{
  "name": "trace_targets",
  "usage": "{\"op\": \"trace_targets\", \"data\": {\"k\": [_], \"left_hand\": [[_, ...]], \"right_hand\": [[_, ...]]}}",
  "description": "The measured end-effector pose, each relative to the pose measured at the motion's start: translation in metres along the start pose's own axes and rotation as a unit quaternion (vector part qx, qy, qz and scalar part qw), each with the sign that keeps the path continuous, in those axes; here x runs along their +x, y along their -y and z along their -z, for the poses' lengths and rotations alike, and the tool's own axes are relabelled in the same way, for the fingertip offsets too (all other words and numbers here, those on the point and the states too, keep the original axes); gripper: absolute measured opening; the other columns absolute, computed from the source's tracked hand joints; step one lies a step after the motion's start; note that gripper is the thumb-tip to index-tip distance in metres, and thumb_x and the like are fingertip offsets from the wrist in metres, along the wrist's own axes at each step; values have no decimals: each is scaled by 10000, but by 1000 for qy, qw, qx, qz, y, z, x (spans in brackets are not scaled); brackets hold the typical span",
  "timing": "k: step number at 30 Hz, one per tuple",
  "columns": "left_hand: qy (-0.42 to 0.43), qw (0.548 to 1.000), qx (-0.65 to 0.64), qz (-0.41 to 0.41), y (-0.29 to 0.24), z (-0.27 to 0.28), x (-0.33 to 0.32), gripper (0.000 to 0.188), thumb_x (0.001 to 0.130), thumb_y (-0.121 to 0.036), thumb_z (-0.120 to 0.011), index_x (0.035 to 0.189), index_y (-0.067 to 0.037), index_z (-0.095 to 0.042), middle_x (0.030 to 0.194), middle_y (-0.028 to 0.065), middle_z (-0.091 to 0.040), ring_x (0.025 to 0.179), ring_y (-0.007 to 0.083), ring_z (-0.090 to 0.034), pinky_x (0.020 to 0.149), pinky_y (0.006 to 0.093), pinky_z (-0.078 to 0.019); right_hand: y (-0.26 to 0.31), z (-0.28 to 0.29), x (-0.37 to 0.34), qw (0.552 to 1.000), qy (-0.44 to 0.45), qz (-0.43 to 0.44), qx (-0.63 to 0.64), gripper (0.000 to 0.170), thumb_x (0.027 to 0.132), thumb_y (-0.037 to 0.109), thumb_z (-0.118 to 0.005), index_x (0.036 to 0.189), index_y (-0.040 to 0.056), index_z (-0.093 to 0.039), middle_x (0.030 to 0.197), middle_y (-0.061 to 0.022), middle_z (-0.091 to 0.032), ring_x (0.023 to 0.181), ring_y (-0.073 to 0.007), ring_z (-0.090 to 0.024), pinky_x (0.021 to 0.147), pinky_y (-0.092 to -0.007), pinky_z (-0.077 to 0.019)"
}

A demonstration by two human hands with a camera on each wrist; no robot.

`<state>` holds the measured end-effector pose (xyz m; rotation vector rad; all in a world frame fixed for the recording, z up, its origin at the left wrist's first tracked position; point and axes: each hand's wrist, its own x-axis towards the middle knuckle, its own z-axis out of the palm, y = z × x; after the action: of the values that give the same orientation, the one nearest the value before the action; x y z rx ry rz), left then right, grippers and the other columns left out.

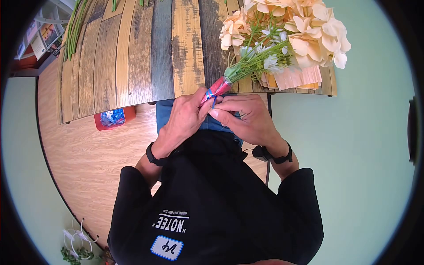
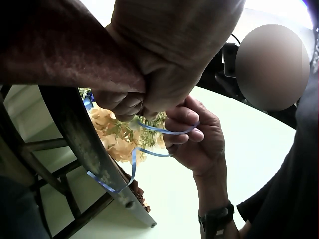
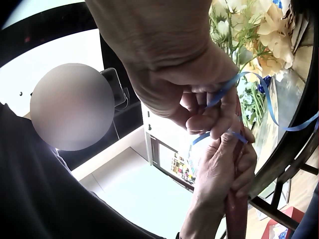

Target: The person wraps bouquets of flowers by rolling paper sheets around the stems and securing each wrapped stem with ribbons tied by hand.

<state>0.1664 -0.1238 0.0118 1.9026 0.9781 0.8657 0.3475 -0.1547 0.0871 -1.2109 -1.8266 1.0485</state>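
A bouquet of peach flowers (image 1: 309,37) and small white flowers (image 1: 270,64) lies over the table's near edge, its stems inside a red wrap (image 1: 219,85). My left hand (image 1: 183,114) grips the wrapped stems just below the blossoms; in the left wrist view the wrap (image 2: 65,57) runs back past the wrist. Blue ribbon (image 1: 210,94) circles the wrap beside the left fingers. My right hand (image 1: 249,115) pinches the ribbon close to the wrap. A loose length of ribbon (image 2: 133,167) dangles below the hands in the left wrist view.
The wooden table (image 1: 132,57) has a curved near edge. Green stems (image 1: 73,37) lie at its far left, and pinkish-orange sheets (image 1: 300,78) sit beneath the flowers. Below the edge, a red bin (image 1: 99,123) on the floor holds blue scraps.
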Motion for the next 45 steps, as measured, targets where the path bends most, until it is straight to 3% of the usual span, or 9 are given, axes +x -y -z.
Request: {"op": "trace_targets", "data": {"k": [5, 9, 15, 18, 29, 37, 40, 42, 45], "left_hand": [[18, 1000, 15, 2, 8, -2, -2, 155, 954, -143, -646, 942, -17, -557, 679, 189, -636, 652, 397, -654, 558, 441, -494], [25, 999, -27, -16, 17, -8, -4, 107, 931, -126, -630, 949, -21, -619, 709, 177, -667, 670, 395, -669, 586, 455, -503], [23, 999, -3, 31, 4, -10, -4, 154, 924, -116, -643, 1045, -30, -684, 680, 147, -648, 610, 309, -635, 646, 379, -514], [26, 999, -20, 42, 4, -12, -5, 237, 959, -207, -677, 876, 9, -626, 620, 224, -569, 568, 416, -556, 563, 451, -464], [73, 992, -53, 93, 9, 0, -7, 274, 944, -204, -692, 842, 39, -617, 621, 225, -557, 598, 423, -588, 547, 459, -448], [27, 995, -93, 23, 22, 12, -5, 329, 951, -268, -699, 855, 41, -645, 564, 212, -531, 512, 403, -545, 500, 432, -425], [72, 987, -108, 90, 10, 26, 0, 300, 952, -263, -703, 865, 22, -669, 559, 177, -523, 481, 328, -503, 496, 396, -409], [82, 985, -112, 103, 9, 28, 3, 277, 954, -261, -705, 866, 1, -686, 562, 145, -520, 464, 260, -469, 500, 369, -398], [95, 982, -116, 111, 8, 29, 5, 311, 957, -266, -708, 821, 9, -662, 544, 99, -493, 471, 181, -446, 493, 343, -383]], "right_hand": [[20, 4, 6, 975, 30, -172, 138, 149, 949, 119, -684, 898, -12, -736, 684, -30, -646, 550, -61, -556, 506, -215, -414], [40, 8, 31, 972, 29, -156, 176, 181, 967, 140, -670, 932, -20, -746, 701, -35, -664, 529, -56, -557, 483, -201, -411], [49, -8, 99, 974, 11, -91, 208, 255, 988, 188, -645, 932, -42, -740, 759, -72, -704, 593, -85, -629, 548, -211, -477], [40, -25, 133, 961, -31, -65, 268, 259, 973, 194, -655, 933, -48, -738, 818, -90, -725, 682, -110, -667, 635, -227, -510], [48, -9, 151, 982, -96, 163, 6, 333, 980, 205, -599, 1063, -113, -658, 872, -131, -715, 794, -138, -660, 713, -288, -532], [50, 21, 29, 992, 92, -87, 11, 94, 893, 62, -718, 958, -2, -737, 849, -88, -736, 747, -194, -703, 707, -286, -529], [8, 25, -2, 983, 47, -174, 25, 119, 935, 28, -670, 1027, -24, -724, 915, -96, -748, 817, -169, -707, 751, -283, -536], [-18, 23, -19, 965, -113, -201, 126, 176, 970, 7, -627, 1122, -51, -693, 1020, -109, -738, 926, -152, -690, 819, -275, -532], [-39, 26, -27, 971, -102, -177, 127, 222, 985, -17, -592, 1192, -55, -663, 1155, -129, -703, 1062, -170, -660, 933, -295, -517]]}}
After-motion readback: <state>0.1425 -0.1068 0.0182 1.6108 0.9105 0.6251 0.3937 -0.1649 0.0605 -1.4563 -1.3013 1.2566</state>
